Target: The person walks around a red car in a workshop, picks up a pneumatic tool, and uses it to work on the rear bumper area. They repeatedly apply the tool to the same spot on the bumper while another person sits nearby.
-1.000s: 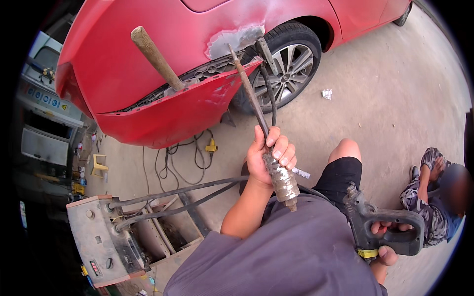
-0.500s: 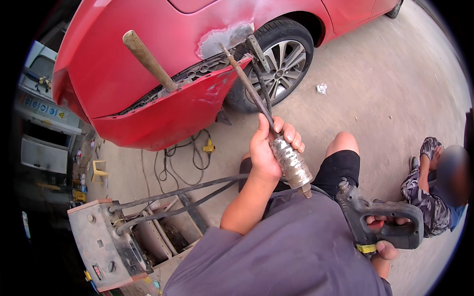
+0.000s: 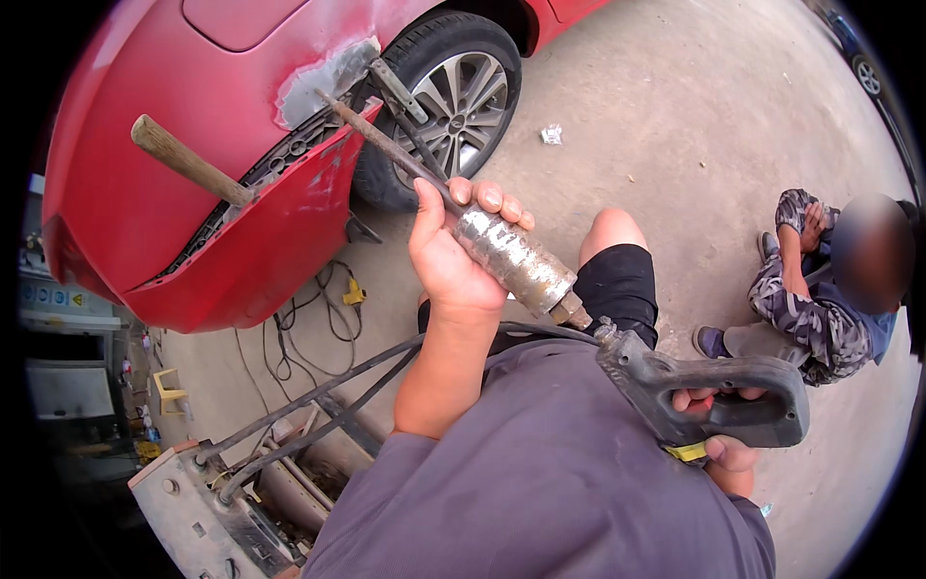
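Observation:
My left hand point(image 3: 458, 246) is wrapped round a slide hammer, its fingers at the upper end of the worn metal weight point(image 3: 516, 261). From there the thin rod point(image 3: 391, 150) reaches up and left; its tip overlaps the bare metal patch point(image 3: 323, 82) on a red car point(image 3: 193, 125), but contact cannot be told. In my right hand point(image 3: 728, 449) is a black pistol-grip welding gun point(image 3: 714, 391) with a red trigger, partly hiding my fingers. The gun's nose is close to the hammer's lower end; whether they touch is unclear.
A wooden handle point(image 3: 188, 159) sticks out of the gap behind the loose red bumper point(image 3: 260, 232). Heavy black cables point(image 3: 318, 391) run from a machine point(image 3: 198, 511) at lower left. Another person point(image 3: 820, 280) crouches at right. A yellow stool point(image 3: 169, 394) and coiled wires lie left.
The view has shifted, so the car and bumper appear further left. The hammer's lower end and the gun's nose have come closer together. Both hands keep their holds.

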Motion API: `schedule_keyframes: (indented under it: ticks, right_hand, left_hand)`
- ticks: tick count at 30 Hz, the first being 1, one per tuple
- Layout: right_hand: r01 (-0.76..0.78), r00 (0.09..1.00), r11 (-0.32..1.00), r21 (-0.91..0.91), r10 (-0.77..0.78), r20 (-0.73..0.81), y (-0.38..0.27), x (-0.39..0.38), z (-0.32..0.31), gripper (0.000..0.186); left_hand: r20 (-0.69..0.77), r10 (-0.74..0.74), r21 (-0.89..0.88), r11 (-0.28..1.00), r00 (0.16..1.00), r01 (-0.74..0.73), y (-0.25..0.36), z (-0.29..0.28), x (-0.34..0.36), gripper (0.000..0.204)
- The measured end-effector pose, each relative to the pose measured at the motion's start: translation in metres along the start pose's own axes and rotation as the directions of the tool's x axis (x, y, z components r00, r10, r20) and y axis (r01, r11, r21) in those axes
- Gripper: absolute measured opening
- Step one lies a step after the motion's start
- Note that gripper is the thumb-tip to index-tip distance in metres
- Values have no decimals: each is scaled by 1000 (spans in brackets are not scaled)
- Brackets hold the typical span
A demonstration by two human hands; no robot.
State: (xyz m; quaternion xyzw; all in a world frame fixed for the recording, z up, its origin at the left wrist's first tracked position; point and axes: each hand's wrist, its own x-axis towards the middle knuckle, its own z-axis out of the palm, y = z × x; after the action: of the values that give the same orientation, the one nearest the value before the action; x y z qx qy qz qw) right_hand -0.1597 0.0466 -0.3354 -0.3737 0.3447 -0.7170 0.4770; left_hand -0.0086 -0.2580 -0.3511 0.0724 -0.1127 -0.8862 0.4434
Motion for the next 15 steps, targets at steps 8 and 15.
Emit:
schedule_keyframes:
  ticks: [8, 15]
  right_hand:
    - [13, 997, 1000, 23, -11, -82, 7, 2, 7, 71]
    - [1, 942, 1000, -1, -1, -336, -1, 0, 32, 69]
  left_hand:
    - [-28, -13, 20, 1000, 1000, 13, 3, 4, -4, 43]
    - [-15, -35, -41, 999, 999, 35, 7, 5, -8, 43]
